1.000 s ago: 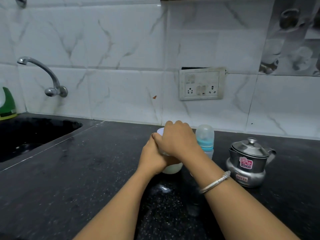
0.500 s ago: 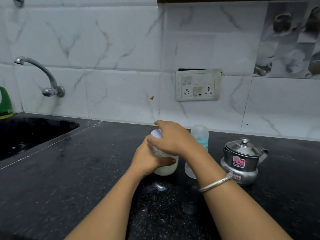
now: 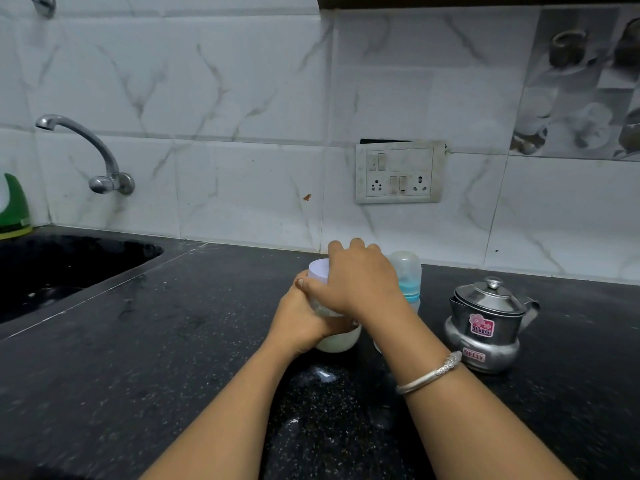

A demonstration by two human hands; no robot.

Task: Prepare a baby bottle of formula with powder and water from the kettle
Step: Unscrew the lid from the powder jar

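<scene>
At the middle of the black table (image 3: 166, 358), near the tiled wall, a small white jar (image 3: 337, 341), presumably the powder, is held in both hands. The left hand (image 3: 299, 323) wraps its body low down, and the right hand (image 3: 356, 282) curls over its pale lid (image 3: 319, 270), which is on. The jar looks like light, stiff plastic with smooth, slippery sides, so a low steadying hold and a grip round the lid's edge suit it. How full it is cannot be told. Just behind the right hand the baby bottle (image 3: 407, 271) stands upright, a clear cap over its blue collar, its contents hidden. The lidded steel kettle (image 3: 485, 327) stands near on the right and is likely the heaviest piece.
</scene>
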